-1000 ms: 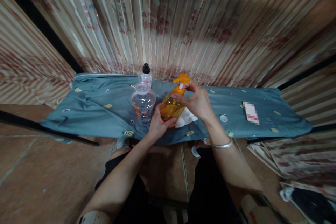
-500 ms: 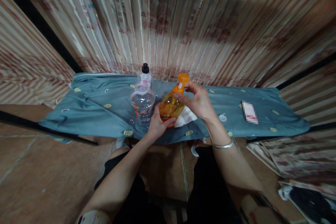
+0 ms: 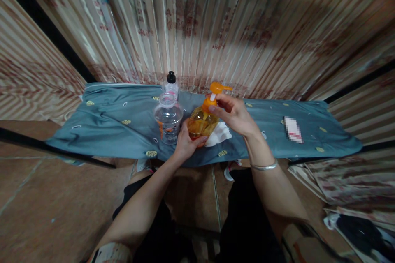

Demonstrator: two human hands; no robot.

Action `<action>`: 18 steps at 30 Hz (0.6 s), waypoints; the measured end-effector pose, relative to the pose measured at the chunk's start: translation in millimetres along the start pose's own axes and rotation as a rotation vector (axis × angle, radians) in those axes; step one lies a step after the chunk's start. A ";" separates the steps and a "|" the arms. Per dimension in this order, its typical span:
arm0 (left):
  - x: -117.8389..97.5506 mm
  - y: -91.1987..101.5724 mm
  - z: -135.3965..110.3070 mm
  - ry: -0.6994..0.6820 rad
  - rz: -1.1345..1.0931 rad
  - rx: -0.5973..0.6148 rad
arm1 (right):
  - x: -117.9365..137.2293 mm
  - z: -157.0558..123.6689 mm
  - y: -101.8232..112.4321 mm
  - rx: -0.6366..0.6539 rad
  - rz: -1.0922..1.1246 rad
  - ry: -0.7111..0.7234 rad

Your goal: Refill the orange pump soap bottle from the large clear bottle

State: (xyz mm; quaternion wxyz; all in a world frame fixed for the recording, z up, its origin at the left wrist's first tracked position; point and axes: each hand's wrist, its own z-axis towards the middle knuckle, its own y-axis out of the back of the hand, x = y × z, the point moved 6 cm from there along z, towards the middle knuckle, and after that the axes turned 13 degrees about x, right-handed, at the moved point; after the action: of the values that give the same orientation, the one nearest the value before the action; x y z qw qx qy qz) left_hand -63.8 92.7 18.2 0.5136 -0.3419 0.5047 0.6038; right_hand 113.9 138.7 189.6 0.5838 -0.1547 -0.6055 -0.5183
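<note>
Gripping the body of a rounded amber see-through pump bottle [image 3: 200, 125], the left hand [image 3: 186, 143] curls round its lower left side, the thumb lying across the near face. A hold this low and broad probably keeps the body from turning or slipping, and it leaves the top free for the other hand. The right hand [image 3: 236, 114] is pinched narrow, thumb and fingers closed on the orange plastic collar [image 3: 210, 104] at the neck. Fingertips rather than the palm suit so small a round part, and they seem to give finer control there. Above them the orange plastic pump head [image 3: 217, 87] stands up with its spout pointing right.

The bottle is at the middle of the near part of a table covered in blue-grey patterned cloth [image 3: 101, 111], its top leaning right; whether its base bears on the cloth cannot be told. Being directly before the person, it appears within easy reach of both hands.

Just left of the left hand stands a clear wide-bodied plastic bottle [image 3: 168, 121] with an open mouth, and at its far side a clear bottle with a black cap [image 3: 171, 86]. Both stand upright, likely so they balance. A crumpled white tissue-like sheet [image 3: 219, 134] lies flat just right of the held bottle.
</note>
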 end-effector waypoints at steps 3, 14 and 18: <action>-0.5 -0.3 0.0 0.005 0.005 -0.001 | -2.1 -0.7 -1.5 -0.003 0.037 0.001; -0.9 1.2 0.8 -0.009 -0.003 -0.014 | -12.6 -1.2 -0.8 0.007 0.055 0.039; 0.6 1.8 -0.3 -0.015 -0.004 -0.020 | -12.8 -3.2 0.9 -0.059 0.047 0.024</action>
State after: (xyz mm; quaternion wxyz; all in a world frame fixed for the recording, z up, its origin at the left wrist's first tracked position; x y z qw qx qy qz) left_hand -65.7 92.6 18.0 0.5153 -0.3432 0.4941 0.6104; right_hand 119.9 141.9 178.2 0.5982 -0.1796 -0.5790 -0.5241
